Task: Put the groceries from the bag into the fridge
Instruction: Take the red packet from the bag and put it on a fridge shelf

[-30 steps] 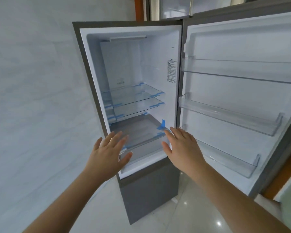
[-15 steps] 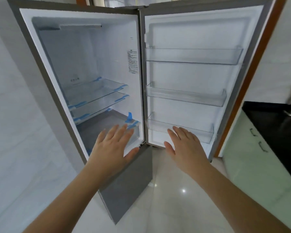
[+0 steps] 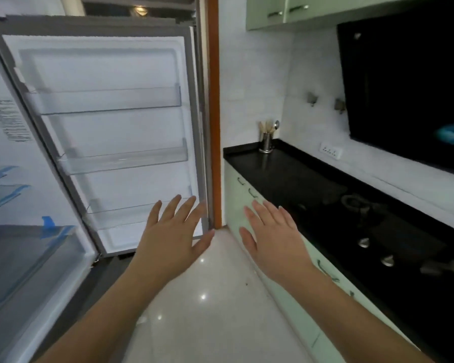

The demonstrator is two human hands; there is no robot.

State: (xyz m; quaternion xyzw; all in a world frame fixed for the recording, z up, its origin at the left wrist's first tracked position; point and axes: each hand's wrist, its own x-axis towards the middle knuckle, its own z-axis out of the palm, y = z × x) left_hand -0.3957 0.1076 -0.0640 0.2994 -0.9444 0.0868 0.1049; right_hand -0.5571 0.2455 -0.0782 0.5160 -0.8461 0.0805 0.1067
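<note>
There was just one camera, worn on the person's head. It looked forward and down, from high up. The left hand [image 3: 172, 235] and right hand [image 3: 274, 238] reached out close in front of it, near the middle. The open fridge door [image 3: 110, 132] stood near, at about 10 o'clock. The black counter [image 3: 299, 179] ran away at 2 o'clock. The shiny floor [image 3: 207, 297] lay below, at 6 o'clock.

The fridge door [image 3: 110, 74] is white inside with a grey frame and clear shelves. Blue tape [image 3: 49, 226] marks the fridge shelves at left. An orange-brown strip [image 3: 215, 113] stands beside pale green cabinets [image 3: 236, 205] under a black counter [image 3: 286, 174].
</note>
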